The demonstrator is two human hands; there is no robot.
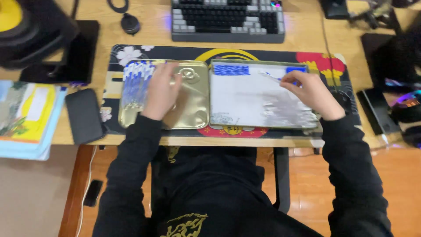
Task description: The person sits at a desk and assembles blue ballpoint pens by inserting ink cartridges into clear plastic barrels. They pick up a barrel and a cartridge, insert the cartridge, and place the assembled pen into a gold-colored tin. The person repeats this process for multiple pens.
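1. Gold tin tray [193, 105] lies flat on the patterned desk mat [263, 52], left of centre. A batch of blue-and-white pens [136, 83] fills its left part.
2. Right of it, touching edge to edge, lies a white rectangular lid or tray [258, 105] with a blue label patch at its top left and a smaller blue patch at top right. The print is blurred.
3. Left hand [163, 92] rests palm down in the gold tray just beside the pens, fingers loosely spread, gripping nothing that shows.
4. Right hand [311, 94] hovers over the white tray's right part, fingertips pinched on a thin blue-and-white pen [272, 77].
5. The held pen's long axis runs left-right, tilted slightly, free end pointing to the upper left. The stacked pens run roughly away from the person.
6. Motion blur smears the white tray's surface. Keyboard [228, 19] is cut off at top; a dark phone-like slab [84, 115] lies at left.
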